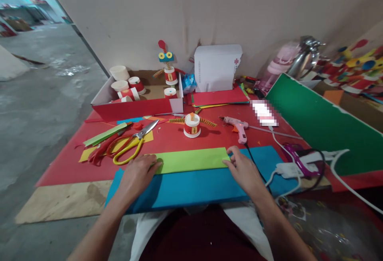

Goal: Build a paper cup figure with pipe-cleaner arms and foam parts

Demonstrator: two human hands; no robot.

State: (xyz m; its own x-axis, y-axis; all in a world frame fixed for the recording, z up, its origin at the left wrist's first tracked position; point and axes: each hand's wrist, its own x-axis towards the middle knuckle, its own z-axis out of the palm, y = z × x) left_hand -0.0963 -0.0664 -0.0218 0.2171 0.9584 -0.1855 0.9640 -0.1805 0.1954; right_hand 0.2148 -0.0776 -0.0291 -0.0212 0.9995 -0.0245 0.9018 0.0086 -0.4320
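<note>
A light green paper strip lies lengthwise over a blue sheet at the table's near edge. My left hand grips the strip's left end, its thumb along the lower side and its fingers closed at the end. At the right end, my right hand pinches the strip's edge between thumb and fingers. Just beyond the strip stands a red and white paper cup turned upside down, with folded paper springs out at its sides and a small orange piece on top.
Scissors and green strips lie at left. A pink glue gun with a black cord rests at right, near a power strip. Behind stands a box of cups beside a finished cup figure. A green panel leans at right.
</note>
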